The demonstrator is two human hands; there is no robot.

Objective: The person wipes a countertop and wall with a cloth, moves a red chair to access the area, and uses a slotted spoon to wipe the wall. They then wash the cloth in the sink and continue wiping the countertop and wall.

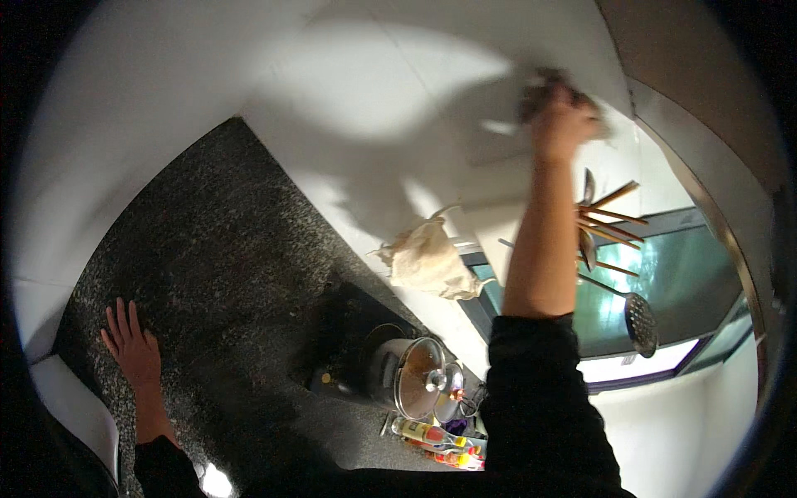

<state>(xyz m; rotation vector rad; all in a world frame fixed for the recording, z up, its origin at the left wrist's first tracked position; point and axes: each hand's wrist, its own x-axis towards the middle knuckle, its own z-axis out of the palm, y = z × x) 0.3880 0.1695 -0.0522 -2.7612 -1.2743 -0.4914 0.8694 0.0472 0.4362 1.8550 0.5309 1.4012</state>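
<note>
My right hand is raised against the white wall, its fingers closed around a bunched, dark greyish cloth. Both hand and cloth are blurred. On the left, my left hand rests palm down on the speckled dark stone countertop, fingers apart, holding nothing. Beneath my right forearm, chopsticks and ladles stick out beside a slotted skimmer. My arm hides what holds them.
A cream cloth bag hangs on the wall. Below it, a pot with a glass lid stands on a black cooktop. Several bottles are clustered near my body. A window lies to the right, under a cabinet edge.
</note>
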